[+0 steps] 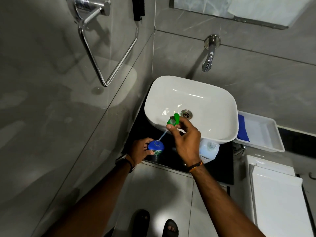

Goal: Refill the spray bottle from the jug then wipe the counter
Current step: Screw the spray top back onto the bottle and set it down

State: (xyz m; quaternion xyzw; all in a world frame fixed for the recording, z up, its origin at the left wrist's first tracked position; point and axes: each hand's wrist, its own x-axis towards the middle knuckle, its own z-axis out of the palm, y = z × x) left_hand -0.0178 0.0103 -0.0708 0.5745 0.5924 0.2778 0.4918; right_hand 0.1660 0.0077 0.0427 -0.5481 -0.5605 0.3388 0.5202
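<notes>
Judged step: opening the spray bottle (156, 147), standing on the black counter (220, 170) left of the jug (209, 149). The left hand (140, 149) grips its body, and the right hand (185, 141) pinches the green spray head (173, 120), tube tip at the neck. Next, lift the tube clear; the white basin (196, 89) crowds the counter, with a tray (261, 132) to its right.

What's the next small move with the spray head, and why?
Probably lift the spray head higher so its tube clears the bottle: the tube tip sits at the mouth, the left hand steadies the bottle, and the jug stands uncapped.
</notes>
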